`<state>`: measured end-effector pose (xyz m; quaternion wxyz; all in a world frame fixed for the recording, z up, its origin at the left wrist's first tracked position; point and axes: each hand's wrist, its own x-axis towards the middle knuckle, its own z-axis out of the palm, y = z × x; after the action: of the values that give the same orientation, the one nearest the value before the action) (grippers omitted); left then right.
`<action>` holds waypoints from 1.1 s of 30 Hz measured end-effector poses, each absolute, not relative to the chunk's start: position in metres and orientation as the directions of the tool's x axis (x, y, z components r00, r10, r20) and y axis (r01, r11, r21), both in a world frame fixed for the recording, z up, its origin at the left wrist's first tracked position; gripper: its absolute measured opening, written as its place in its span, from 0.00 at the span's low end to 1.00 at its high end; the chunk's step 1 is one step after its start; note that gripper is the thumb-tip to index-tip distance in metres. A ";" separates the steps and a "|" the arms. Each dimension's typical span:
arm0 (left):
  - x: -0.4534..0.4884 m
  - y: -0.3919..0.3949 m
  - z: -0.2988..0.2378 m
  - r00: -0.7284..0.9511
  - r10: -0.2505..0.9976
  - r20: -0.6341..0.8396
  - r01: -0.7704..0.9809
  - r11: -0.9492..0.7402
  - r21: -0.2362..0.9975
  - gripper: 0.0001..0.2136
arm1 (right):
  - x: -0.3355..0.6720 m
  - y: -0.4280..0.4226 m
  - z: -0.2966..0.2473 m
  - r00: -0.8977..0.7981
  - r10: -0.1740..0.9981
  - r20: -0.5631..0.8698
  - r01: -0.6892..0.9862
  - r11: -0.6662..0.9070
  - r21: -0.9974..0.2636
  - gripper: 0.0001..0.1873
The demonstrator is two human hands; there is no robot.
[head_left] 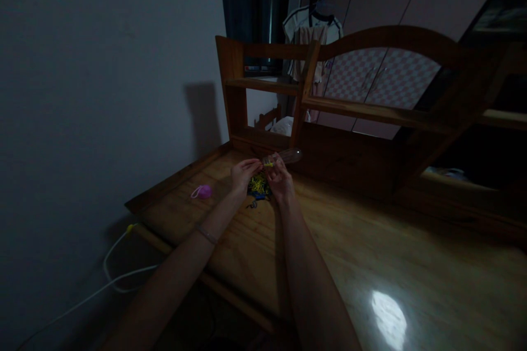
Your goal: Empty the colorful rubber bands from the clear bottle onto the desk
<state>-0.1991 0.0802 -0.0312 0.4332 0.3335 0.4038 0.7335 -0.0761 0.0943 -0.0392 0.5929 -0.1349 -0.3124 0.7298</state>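
In the head view, the right hand (281, 180) is closed around a clear container (291, 156), whose rounded end juts out past the fingers to the right and whose other end points toward the left hand (242, 175). The container is held above the desk (337, 219), near its back edge, with a few yellow bits (268, 164) showing inside the end between the two hands. The left hand has its fingers drawn together and reaching to that end; whether they pinch a small piece or only touch the container, I cannot tell. A thin band (207, 234) circles the left wrist. Below and between the hands, a pile of small yellow and dark pieces (258, 182) lies on the desk, with something blue (260, 196) at its near side, too small to make out. To the left of the left hand, well apart from the pile, rests a purple object (204, 192) with a pale loop. A white cable (106, 266) hangs beyond the desk's left edge, beside the wall (102, 93). Behind the hands stands a wooden shelf unit (263, 86), and past it clothes (308, 44) hang before a cabinet with checkered panels (349, 71).
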 end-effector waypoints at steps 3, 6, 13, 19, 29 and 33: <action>-0.199 0.083 -0.032 -0.431 0.890 0.152 -0.320 -0.308 0.896 0.12 | -0.077 0.093 -0.038 -0.251 0.951 0.183 -0.785 -0.090 -0.613 0.22; -0.198 0.086 -0.033 -0.439 0.881 0.177 -0.261 -0.313 0.913 0.11 | -0.078 0.092 -0.037 -0.255 0.942 0.218 -0.797 -0.077 -0.599 0.22; -0.195 0.077 -0.025 -0.410 0.883 0.228 -0.178 -0.323 0.930 0.14 | -0.076 0.092 -0.036 -0.254 0.945 0.207 -0.774 -0.071 -0.629 0.22; -0.194 0.069 -0.012 -0.393 0.878 0.273 -0.161 -0.358 0.920 0.19 | -0.076 0.093 -0.035 -0.265 0.938 0.224 -0.764 -0.063 -0.642 0.22; -0.170 0.055 -0.001 -0.267 0.854 0.447 -0.175 -0.499 0.849 0.17 | -0.077 0.084 -0.030 -0.370 0.894 0.253 -0.785 -0.156 -0.599 0.19; -0.171 0.057 -0.001 -0.259 0.894 0.366 -0.228 -0.425 0.876 0.19 | -0.078 0.083 -0.027 -0.367 0.896 0.251 -0.784 -0.153 -0.601 0.19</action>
<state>-0.1715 0.0568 -0.0009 0.3966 0.4615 0.3608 0.7068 -0.0776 0.0830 -0.0270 0.5565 -0.0824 -0.3374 0.7548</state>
